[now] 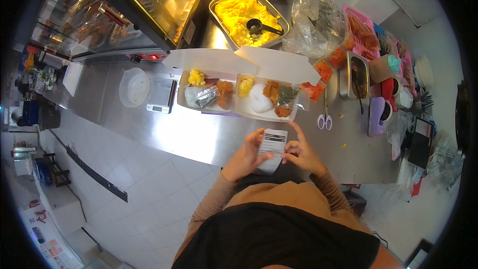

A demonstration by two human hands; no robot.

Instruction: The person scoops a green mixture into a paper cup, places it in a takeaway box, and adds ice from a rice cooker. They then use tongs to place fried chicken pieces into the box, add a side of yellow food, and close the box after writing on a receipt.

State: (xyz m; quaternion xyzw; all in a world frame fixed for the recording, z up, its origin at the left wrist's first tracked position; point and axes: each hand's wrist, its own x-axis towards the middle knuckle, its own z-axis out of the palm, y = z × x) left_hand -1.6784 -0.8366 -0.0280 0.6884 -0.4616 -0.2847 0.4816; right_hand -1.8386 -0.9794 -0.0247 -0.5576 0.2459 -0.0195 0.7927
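Observation:
A printed paper receipt [273, 142] is held upright in front of my body, at the counter's front edge. My left hand [243, 157] grips its left side, thumb across the front. On its right edge, my right hand [304, 157] pinches the paper with thumb and curled fingers, the index finger stretched out. Just beyond stand two open white cardboard meal boxes. The left box [209, 108] has yellow egg-like food, a clear-wrapped packet and a brown fried piece. In the right box [259, 114] are a white rice mound, yellow food, brown pieces and a clear sachet with green contents.
A metal tray [215, 16] of yellow food with a black scoop [264, 26] stands behind the boxes. Left are a digital scale [162, 97], a plastic tub [133, 87] and a lit glass display case [149, 0]. Right lie scissors [324, 117], red sachets [323, 69] and a metal container [354, 77].

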